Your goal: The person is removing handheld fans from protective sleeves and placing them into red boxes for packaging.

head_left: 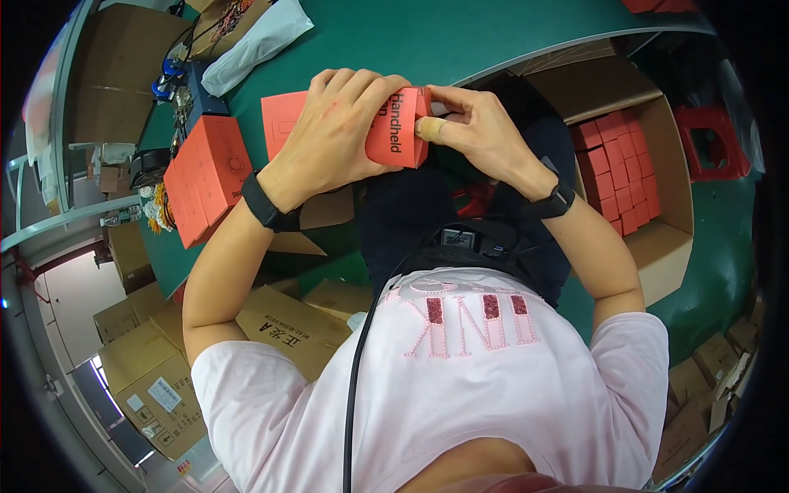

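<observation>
A red-orange carton (400, 123) with dark printing is held over the near edge of the green table. My left hand (339, 123) wraps across its top, fingers bent over the far side. At the carton's right end, my right hand (477, 131) pinches the end flap between thumb and fingers; the thumb wears a tan wrap. How far the flap is tucked in is hard to see. To the left, another red-orange box (209, 177) lies on the table, apart from my hands.
An open cardboard box (680, 181) on the right holds several red-orange cartons (620, 168). A white plastic bag (255, 49) and a blue device (201, 90) lie at the far left of the green table (370, 41). Beyond the open box stands a red stool (713, 144). Brown cartons (152, 390) fill the lower left.
</observation>
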A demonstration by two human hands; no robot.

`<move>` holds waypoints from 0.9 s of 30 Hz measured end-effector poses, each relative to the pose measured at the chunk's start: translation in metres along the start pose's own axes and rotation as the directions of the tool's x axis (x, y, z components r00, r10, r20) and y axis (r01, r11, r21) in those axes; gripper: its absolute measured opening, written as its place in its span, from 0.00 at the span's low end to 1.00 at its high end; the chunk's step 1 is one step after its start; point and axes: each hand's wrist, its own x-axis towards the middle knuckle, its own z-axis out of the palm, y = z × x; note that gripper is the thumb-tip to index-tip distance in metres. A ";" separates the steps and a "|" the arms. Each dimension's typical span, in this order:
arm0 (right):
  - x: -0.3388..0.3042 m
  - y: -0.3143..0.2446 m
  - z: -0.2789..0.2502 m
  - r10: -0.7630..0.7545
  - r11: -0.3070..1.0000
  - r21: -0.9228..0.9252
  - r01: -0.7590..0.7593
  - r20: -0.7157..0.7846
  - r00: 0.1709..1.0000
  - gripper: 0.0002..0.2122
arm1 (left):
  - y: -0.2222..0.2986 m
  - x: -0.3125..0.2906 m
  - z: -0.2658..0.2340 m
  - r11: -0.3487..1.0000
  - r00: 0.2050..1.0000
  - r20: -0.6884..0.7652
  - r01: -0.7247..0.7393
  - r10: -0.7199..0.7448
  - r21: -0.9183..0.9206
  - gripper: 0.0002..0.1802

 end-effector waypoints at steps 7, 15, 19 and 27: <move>-0.003 0.005 0.006 0.023 0.998 0.059 -0.025 0.019 1.000 0.26 | -0.001 -0.004 -0.002 1.000 0.999 0.035 0.003 -0.003 -0.016 0.43; -0.002 0.005 0.006 0.035 0.998 -0.043 -0.034 0.007 0.999 0.32 | 0.012 0.000 0.002 0.998 0.999 -0.035 0.020 -0.018 0.066 0.49; -0.012 0.001 0.015 0.096 0.991 -0.103 -0.090 0.055 0.994 0.35 | 0.009 0.003 0.000 1.000 1.000 0.023 -0.018 0.017 0.019 0.50; -0.015 0.006 0.019 0.074 0.994 0.084 -0.076 0.024 0.997 0.34 | 0.017 0.009 0.002 0.997 0.997 0.058 -0.041 0.045 -0.068 0.52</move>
